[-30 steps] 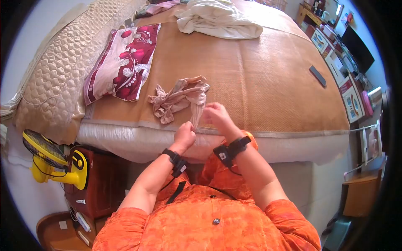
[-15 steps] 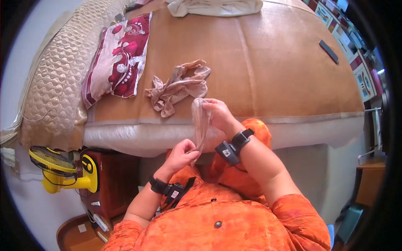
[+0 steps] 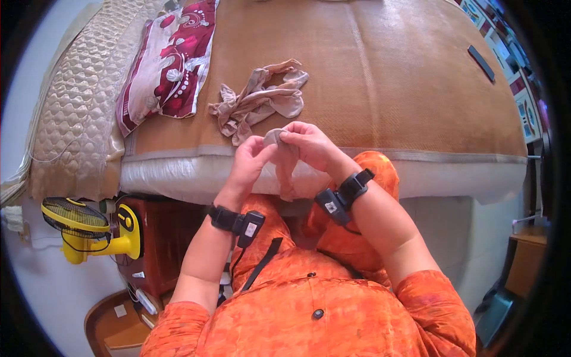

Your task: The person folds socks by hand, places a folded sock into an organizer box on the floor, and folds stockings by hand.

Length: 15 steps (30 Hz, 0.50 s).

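Head view. Left hand (image 3: 247, 159): thumb and fingers pinched together on the upper end of a thin beige fabric piece (image 3: 286, 166); grip narrow, fabric held. Right hand (image 3: 313, 146): thumb and bent fingers closed on the same upper end, just beside the left fingertips; grip likewise narrow, on the fabric. How much cloth is tucked inside each hand: cannot tell, fingers cover it. Position of fabric piece: between the two hands, in front of the near edge of the bed, its lower part hanging down in a slim, creased strip above the gap between the knees.

Surroundings, same view. Crumpled pinkish-beige cloth (image 3: 284, 101) lies in loose twists on the brown mat (image 3: 428, 113), just beyond the hands; contact with the left fingers cannot be told. Patterned pillow (image 3: 169, 71), dark red and pale pink, lies to the left of the cloth, apart from it. Quilted cover (image 3: 74, 110), pale gold, is draped left of the pillow. Dark slim object (image 3: 481, 63) rests on the mat at far right, well apart from the hands. White mattress side (image 3: 470, 178) shows below the mat's border. Yellow fan (image 3: 126, 235) stands at lower left by a red-brown cabinet (image 3: 163, 244). Each wrist carries a black strap with a small box: left box (image 3: 250, 229), right box (image 3: 332, 206). Person wears orange patterned clothing (image 3: 267, 321).
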Tool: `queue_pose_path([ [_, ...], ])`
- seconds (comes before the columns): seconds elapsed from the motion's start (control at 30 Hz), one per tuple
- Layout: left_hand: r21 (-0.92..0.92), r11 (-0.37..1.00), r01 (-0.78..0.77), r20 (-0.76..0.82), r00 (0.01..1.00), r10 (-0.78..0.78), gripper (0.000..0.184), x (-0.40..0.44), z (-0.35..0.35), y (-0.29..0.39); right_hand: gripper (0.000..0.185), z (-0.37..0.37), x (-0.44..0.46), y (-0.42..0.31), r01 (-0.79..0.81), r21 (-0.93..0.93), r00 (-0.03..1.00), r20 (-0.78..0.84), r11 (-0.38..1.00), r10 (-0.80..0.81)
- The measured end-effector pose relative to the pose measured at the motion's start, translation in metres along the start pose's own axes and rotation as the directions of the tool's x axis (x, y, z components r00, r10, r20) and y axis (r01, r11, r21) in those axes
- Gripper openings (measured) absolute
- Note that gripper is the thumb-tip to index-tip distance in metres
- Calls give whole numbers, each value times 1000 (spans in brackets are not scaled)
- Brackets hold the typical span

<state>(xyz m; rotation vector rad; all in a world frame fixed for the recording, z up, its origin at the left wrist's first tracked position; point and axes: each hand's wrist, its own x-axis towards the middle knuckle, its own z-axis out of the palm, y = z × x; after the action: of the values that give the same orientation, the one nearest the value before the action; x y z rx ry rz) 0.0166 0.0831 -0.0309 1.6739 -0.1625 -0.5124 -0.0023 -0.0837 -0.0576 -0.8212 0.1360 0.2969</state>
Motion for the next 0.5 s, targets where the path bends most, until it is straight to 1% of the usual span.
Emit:
queue_pose_path([
  [0.07, -145, 984, -102, 23, 994, 107, 14, 10, -4, -11, 13, -5, 3, 6, 46, -197, 998, -21, 979, -51],
  [0.1, -256, 960, -111, -8, 994, 113, 9, 6, 1, -5, 13, -1, 0, 5, 69, -204, 994, -70, 977, -85],
  [0.13, -254, 961, -108, -3, 994, 111, 9, 4, 6, -2, 13, 1, -1, 3, 70, -200, 994, -73, 977, -87],
  [0.2, -460, 877, -138, -96, 990, 105, 7, 0, 15, 2, 14, 4, -1, 1, 149, -282, 981, -78, 948, -178],
  [0.23, -459, 878, -138, -98, 990, 105, 7, 2, 18, 3, 14, 4, 0, 2, 149, -280, 981, -76, 948, -177],
  [0.3, -493, 843, -217, -234, 966, 111, 7, 5, 23, 7, 15, 5, 3, 5, 218, -75, 973, -60, 973, -222],
  [0.33, -493, 843, -217, -237, 965, 111, 7, 4, 26, 10, 15, 5, 3, 5, 216, -75, 974, -58, 974, -220],
  [0.4, -570, 798, -196, -221, 972, 81, 8, 2, 29, 18, 16, 4, 2, 3, 139, 176, 990, -42, 974, -134],
  [0.43, -569, 799, -196, -222, 972, 81, 8, 2, 29, 20, 16, 13, -3, -6, 138, 177, 990, -41, 974, -133],
  [0.5, -596, 784, -175, -179, 980, 82, 7, 3, 28, 22, 19, 26, -12, -20, -2, 314, 1000, -20, 949, 9],
])
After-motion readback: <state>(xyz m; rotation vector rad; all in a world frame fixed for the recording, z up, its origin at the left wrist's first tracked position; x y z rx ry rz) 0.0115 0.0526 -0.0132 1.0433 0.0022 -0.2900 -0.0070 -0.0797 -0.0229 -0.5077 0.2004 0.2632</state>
